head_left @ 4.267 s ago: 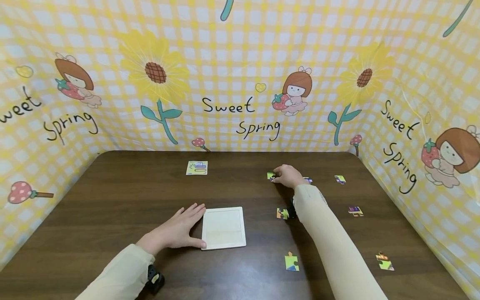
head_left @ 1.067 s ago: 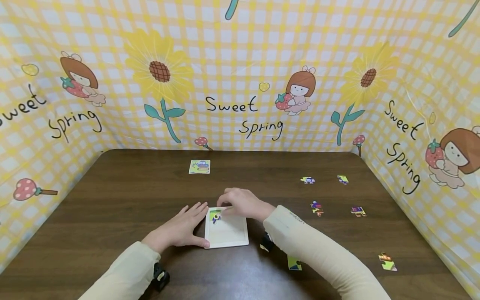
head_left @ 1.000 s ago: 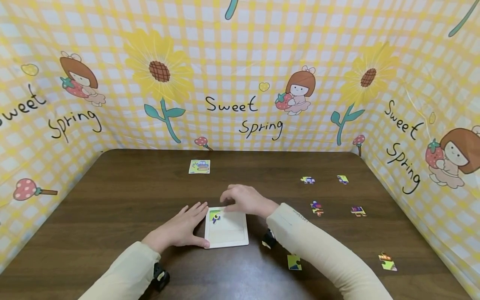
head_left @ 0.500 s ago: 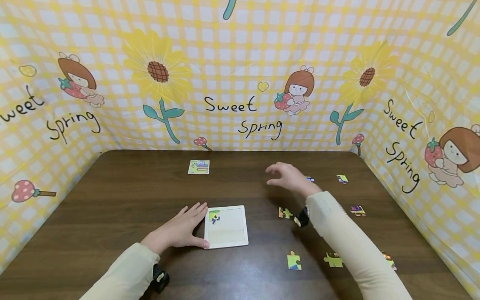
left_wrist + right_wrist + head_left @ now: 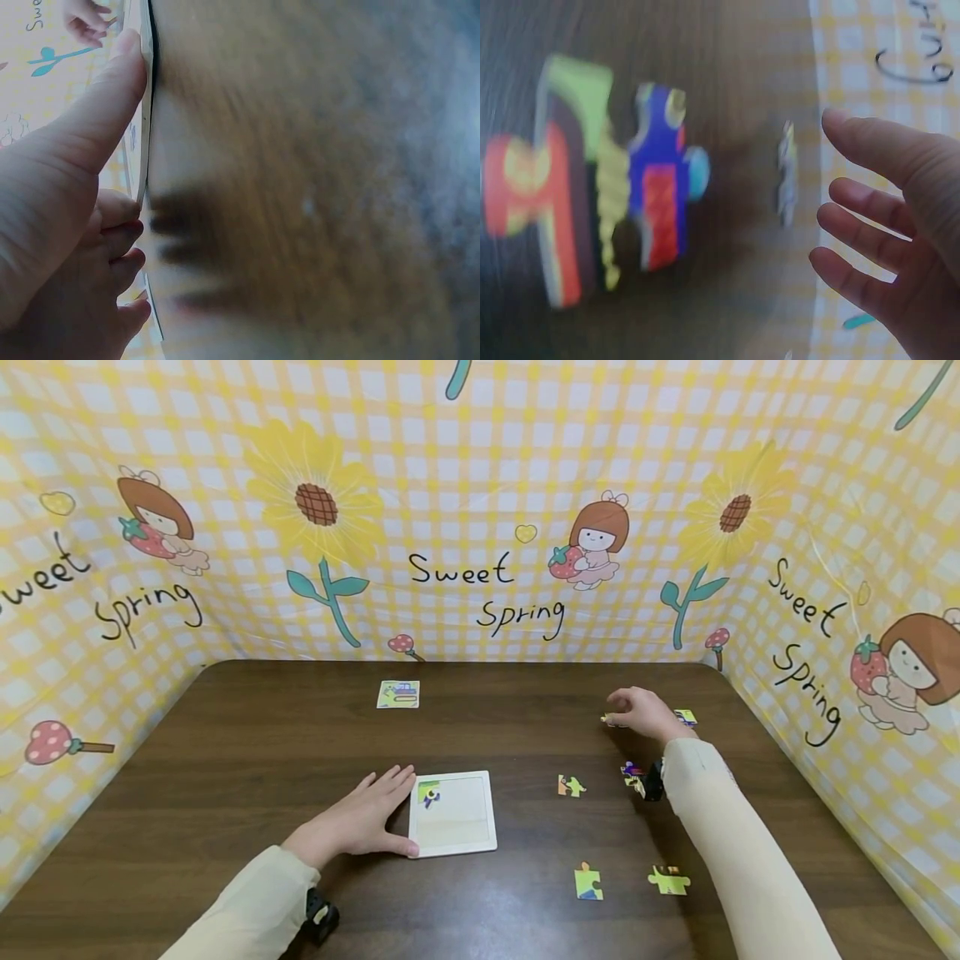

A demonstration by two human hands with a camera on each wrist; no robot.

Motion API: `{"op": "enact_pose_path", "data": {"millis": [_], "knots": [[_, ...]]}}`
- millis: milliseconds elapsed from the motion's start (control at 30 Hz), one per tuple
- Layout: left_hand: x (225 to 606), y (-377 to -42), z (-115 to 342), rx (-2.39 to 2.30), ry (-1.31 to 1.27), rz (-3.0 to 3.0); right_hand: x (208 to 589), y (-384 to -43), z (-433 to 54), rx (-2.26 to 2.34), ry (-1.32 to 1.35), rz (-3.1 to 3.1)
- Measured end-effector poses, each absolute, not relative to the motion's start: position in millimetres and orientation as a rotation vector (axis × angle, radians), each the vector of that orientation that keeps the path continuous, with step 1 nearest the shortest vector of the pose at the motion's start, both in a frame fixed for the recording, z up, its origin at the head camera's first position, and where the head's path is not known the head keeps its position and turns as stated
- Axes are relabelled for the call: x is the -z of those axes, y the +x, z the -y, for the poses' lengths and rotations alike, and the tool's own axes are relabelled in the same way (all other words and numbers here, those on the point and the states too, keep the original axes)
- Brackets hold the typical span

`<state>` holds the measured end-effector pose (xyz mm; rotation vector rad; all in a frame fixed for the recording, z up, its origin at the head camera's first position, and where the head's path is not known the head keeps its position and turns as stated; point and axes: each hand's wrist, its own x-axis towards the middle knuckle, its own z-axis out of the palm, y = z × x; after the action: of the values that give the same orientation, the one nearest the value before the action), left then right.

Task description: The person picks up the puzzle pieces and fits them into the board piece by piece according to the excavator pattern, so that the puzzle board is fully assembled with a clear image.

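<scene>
1. Puzzle piece (image 5: 787, 176) is seen on the table (image 5: 262, 735), partly covered by the right hand (image 5: 640, 712) in the head view; whether it is touched cannot be told.
2. No grip is shown there: thumb and fingers are parted and loosely bent.
3. The frame (image 5: 465, 818) is touched along its left side by the left hand (image 5: 360, 822), fingers outstretched, nothing gripped.
4. For a clean pick-up, 2 opposite edges are probably best pinched lightly, so that the knobs are not bent.
5. Sliding of the frame is best checked by gentle side pressure.
6. Thin, stiff board is suggested by the piece, its outline cut wavy.
7. The frame is pale and square, bordered by a rim; 1 corner piece (image 5: 429, 793) is laid at its far left.
8. The table is patterned with dark wood grain.
</scene>
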<state>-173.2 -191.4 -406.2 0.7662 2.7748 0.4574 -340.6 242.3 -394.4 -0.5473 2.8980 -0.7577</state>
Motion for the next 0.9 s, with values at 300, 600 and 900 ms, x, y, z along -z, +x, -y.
{"op": "enact_pose_path", "data": {"millis": [300,600,900], "knots": [[406,-173,191,-0.453,0.751,-2.775,406,-345,-255,0.673,-0.462,-2.913],[406,-172,191,-0.466,0.771,-2.783,407,-347,-257,0.643,-0.496,-2.934],[408,-173,192,-0.453,0.779,-2.790,402,-343,-255,0.638,-0.490,-2.930]]}}
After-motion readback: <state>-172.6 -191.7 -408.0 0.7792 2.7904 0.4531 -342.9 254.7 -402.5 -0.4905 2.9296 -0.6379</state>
